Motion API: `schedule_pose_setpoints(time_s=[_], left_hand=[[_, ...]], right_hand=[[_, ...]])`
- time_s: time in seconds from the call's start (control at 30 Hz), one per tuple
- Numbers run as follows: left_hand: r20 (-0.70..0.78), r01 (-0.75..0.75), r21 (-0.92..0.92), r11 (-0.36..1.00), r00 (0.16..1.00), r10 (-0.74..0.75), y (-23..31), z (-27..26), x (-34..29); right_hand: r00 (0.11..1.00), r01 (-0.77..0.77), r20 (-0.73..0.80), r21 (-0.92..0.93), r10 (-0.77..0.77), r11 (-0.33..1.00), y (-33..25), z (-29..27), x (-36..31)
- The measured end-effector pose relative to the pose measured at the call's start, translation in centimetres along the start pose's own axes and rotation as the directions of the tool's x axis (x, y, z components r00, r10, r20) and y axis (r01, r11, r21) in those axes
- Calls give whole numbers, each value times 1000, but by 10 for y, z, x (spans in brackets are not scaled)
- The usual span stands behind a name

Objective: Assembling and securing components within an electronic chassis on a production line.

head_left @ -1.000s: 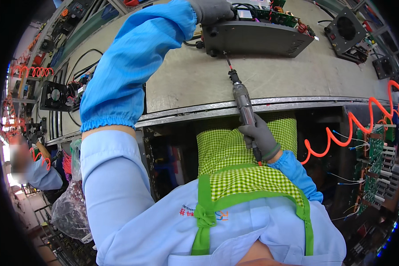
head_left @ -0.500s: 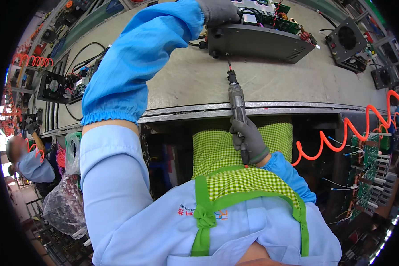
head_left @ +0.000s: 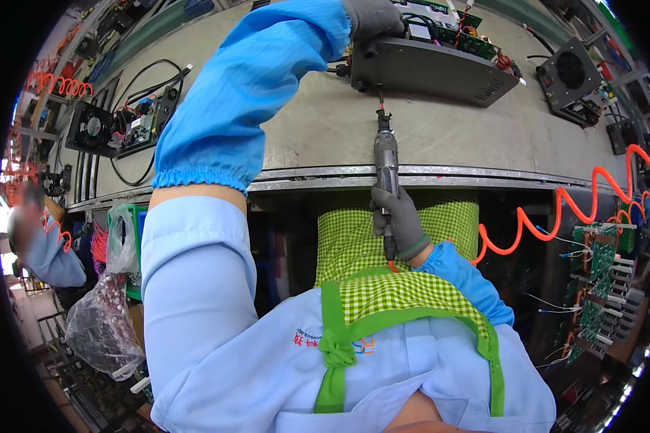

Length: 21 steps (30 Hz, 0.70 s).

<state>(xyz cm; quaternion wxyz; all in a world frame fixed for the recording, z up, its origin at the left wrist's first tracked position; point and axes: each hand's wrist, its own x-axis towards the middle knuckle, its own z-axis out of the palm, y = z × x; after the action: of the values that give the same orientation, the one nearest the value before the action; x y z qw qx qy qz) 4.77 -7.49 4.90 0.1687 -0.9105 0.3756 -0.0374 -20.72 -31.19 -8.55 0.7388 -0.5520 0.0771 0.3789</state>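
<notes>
Grey metal chassis (head_left: 430, 72) holds green boards (head_left: 478, 46); left hand (head_left: 373, 18) atop, grip unclear — right hand (head_left: 401, 222), below, grips grey cylindrical screwdriver (head_left: 386, 157), now straighter.

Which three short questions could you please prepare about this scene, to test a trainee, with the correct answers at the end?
1. What does the right grip hold?
2. True or false: the left grip is by the left end of the grey vented enclosure.
3. Which pattern does the apron have?
a) stripes
b) checks
c) dots

Key:
1. An inline power screwdriver.
2. True.
3. b) checks.
</notes>
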Motion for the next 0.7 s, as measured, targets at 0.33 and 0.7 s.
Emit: schedule_pose_setpoints(time_s=[0.33, 0.7], left_hand=[[-503, 20, -446, 895, 821, -269, 75, 9, -40], [-28, 319, -736, 597, 867, -498, 191, 110, -52]], right_hand=[[996, -35, 77, -106, 43, 994, -26, -79, -92], [997, -15, 79, -107, 23, 994, -29, -90, -99]])
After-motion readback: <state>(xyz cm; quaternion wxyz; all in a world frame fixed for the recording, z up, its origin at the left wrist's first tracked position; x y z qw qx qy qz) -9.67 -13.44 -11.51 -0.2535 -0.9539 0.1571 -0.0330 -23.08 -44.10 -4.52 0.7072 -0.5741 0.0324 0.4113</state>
